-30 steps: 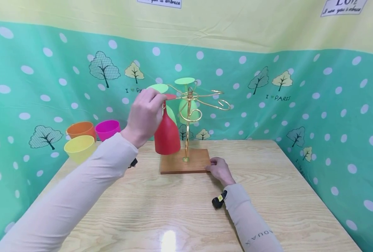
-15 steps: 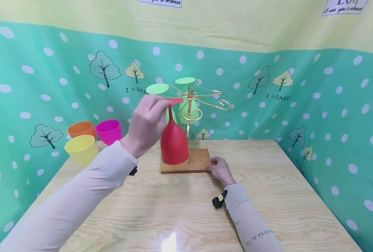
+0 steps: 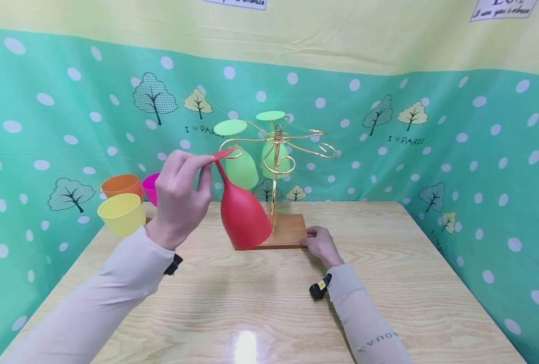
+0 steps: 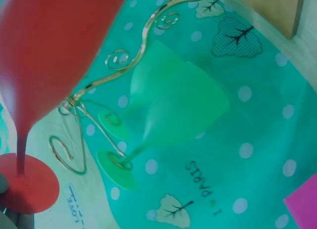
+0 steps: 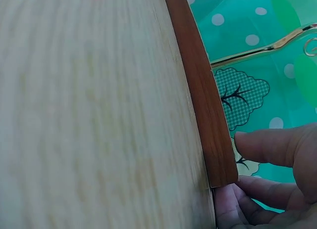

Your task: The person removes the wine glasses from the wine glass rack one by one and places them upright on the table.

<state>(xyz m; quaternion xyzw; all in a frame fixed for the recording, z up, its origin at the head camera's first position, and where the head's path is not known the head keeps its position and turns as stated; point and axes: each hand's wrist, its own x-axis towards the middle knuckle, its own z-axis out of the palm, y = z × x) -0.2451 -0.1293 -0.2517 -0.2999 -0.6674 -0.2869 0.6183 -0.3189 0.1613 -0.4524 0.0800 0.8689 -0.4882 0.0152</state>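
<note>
My left hand (image 3: 180,194) pinches the foot of a red plastic goblet (image 3: 244,215), which hangs mouth down and tilted, its bowl toward the right. The goblet is in front of a gold wire stemware rack (image 3: 276,174); in the head view its foot overlaps a curled hook, and contact cannot be told. Two green goblets, a nearer one (image 3: 242,172) and a farther one (image 3: 269,151), hang upside down from the rack's hooks. At the right end of the rack's wooden base (image 3: 292,230), my right hand (image 3: 321,245) grips the corner, thumb and fingers seen in the right wrist view.
Yellow (image 3: 123,216), orange (image 3: 121,186) and magenta (image 3: 149,187) cups stand mouth up at the back left, lower parts mostly hidden. Other curled hooks (image 3: 326,149) stick out to the rack's right. A patterned cloth (image 3: 342,101) hangs behind the wooden table (image 3: 378,242).
My left hand has drawn the red goblet toward me and down from the rack, then shifted left, so the goblet now tilts. The right hand stays on the base.
</note>
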